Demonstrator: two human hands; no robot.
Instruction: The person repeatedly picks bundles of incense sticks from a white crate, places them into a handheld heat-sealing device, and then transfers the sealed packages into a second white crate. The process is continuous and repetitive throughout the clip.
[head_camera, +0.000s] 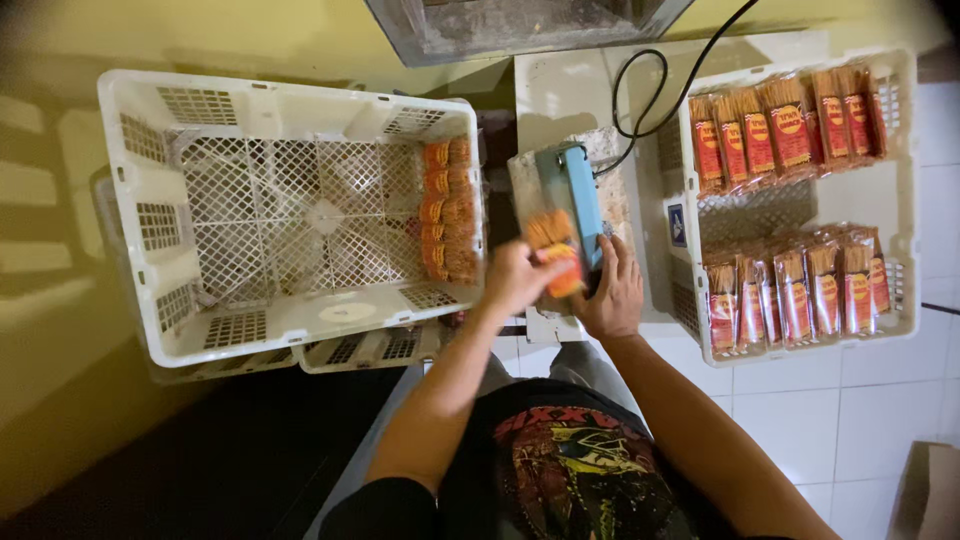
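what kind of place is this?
Probably a small packing workshop, maybe home-run. The left hand holds a snack packet at a blue heat sealer that the right hand presses, with a white crate of packets alongside and a second crate nearly bare.

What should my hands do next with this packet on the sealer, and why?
Probably press the blue sealer arm down with the right hand: the left hand holds the orange packet against it, and the right hand rests beside the sealer.
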